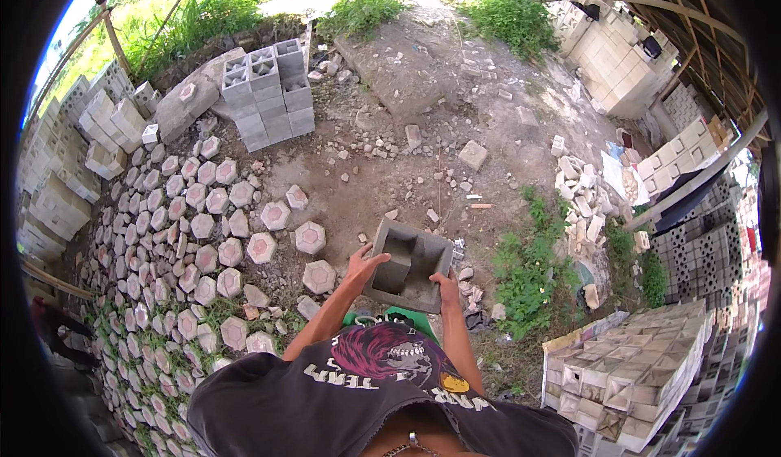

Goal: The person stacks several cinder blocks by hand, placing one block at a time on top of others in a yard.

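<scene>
A grey hollow concrete block (412, 237) is held in front of my body, its two cavities facing up toward me. My left hand (365, 266) grips its left side, the thumb lying over the rim. On the right side my right hand (446, 288) clasps the block near its lower corner, thumb on the edge. Both hands are closed on the block; the fingers underneath are partly hidden. Farther off to the left stands a stack of similar grey hollow blocks (268, 95) on the dirt.
Many hexagonal pavers (262, 248) cover the ground at left. Rubble (579, 205) and weeds (533, 282) lie to the right. Pale block stacks rise at the right, such as a low stack (622, 371), and at far left (61, 188). A concrete slab (187, 103) leans near the grey stack.
</scene>
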### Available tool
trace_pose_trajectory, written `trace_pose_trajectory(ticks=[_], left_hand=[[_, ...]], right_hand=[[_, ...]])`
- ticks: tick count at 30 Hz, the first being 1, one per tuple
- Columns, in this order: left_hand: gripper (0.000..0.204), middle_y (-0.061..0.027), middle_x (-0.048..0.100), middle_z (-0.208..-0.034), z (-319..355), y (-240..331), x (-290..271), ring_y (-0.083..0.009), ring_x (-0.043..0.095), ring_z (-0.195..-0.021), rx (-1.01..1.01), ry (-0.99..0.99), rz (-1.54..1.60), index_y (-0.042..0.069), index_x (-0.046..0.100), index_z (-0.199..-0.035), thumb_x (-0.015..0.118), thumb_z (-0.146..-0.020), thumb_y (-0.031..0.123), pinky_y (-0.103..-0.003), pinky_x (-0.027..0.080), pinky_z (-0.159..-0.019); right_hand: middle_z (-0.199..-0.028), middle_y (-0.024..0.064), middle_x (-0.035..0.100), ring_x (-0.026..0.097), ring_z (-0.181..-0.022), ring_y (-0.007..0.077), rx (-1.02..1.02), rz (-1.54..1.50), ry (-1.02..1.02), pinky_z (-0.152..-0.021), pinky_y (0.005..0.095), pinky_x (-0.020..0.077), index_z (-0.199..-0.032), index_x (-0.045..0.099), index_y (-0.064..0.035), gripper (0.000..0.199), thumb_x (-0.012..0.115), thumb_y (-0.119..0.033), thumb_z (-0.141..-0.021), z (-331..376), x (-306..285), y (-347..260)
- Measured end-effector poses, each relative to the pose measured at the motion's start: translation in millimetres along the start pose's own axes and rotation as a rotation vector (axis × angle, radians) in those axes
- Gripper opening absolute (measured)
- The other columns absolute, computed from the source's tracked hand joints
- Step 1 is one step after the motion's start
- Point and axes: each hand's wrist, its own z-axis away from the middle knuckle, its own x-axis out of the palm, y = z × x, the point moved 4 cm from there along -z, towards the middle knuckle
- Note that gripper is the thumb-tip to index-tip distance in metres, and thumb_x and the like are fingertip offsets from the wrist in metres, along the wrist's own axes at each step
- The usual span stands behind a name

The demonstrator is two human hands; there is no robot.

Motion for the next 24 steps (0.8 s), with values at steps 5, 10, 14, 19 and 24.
trace_pose_trajectory(ticks=[5, 10, 14, 19, 24], left_hand=[[0.082, -0.0166, 0.062, -0.113, -37, 4, -7, -0.0213, 0.061, -0.099, 0.096, 0.2, -0.026, -0.004, 0.042, -0.137, 0.079, -0.069, 0.025, -0.031, 0.048, -0.086], [0.085, -0.019, 0.063, -0.113, -97, 9, 20, -0.0216, 0.062, -0.097, 0.141, 0.191, 0.135, -0.005, 0.038, -0.138, 0.078, -0.069, 0.025, -0.032, 0.05, -0.084], [0.083, -0.0205, 0.063, -0.114, -121, 25, 39, -0.022, 0.062, -0.099, 0.12, 0.294, 0.047, -0.006, 0.036, -0.138, 0.077, -0.072, 0.021, -0.032, 0.049, -0.087], [0.085, -0.0185, 0.063, -0.113, -154, 38, 47, -0.0206, 0.062, -0.1, 0.116, 0.285, 0.123, -0.007, 0.034, -0.138, 0.078, -0.071, 0.021, -0.031, 0.048, -0.087], [0.081, -0.0167, 0.064, -0.109, -193, 54, 37, -0.0201, 0.062, -0.098, 0.103, 0.282, 0.181, -0.007, 0.04, -0.135, 0.077, -0.07, 0.023, -0.03, 0.048, -0.086]], right_hand=[[-0.107, 0.0075, 0.061, 0.058, -0.092, 0.0203, 0.052, 0.02, -0.19, -0.081, 0.0316, 0.0476, -0.128, 0.049, -0.0014, 0.065, 0.062, -0.006, -0.065, -74, 22, -9], [-0.106, 0.0072, 0.06, 0.058, -0.093, 0.0205, 0.001, 0.12, -0.249, -0.082, 0.0313, 0.0468, -0.128, 0.049, -0.0016, 0.066, 0.063, -0.005, -0.064, -152, 22, -35], [-0.106, 0.0075, 0.06, 0.058, -0.094, 0.0209, 0.106, 0.091, -0.303, -0.083, 0.0311, 0.0461, -0.129, 0.048, -0.0016, 0.068, 0.063, -0.007, -0.063, -196, 17, -51], [-0.103, 0.008, 0.061, 0.059, -0.09, 0.0215, 0.094, 0.113, -0.327, -0.078, 0.0313, 0.0475, -0.122, 0.053, -0.0017, 0.059, 0.061, -0.006, -0.063, -235, 32, -74], [-0.1, 0.0079, 0.061, 0.058, -0.088, 0.0207, 0.113, 0.129, -0.337, -0.077, 0.032, 0.0476, -0.122, 0.053, -0.0022, 0.059, 0.061, -0.006, -0.064, -269, 57, -85]])
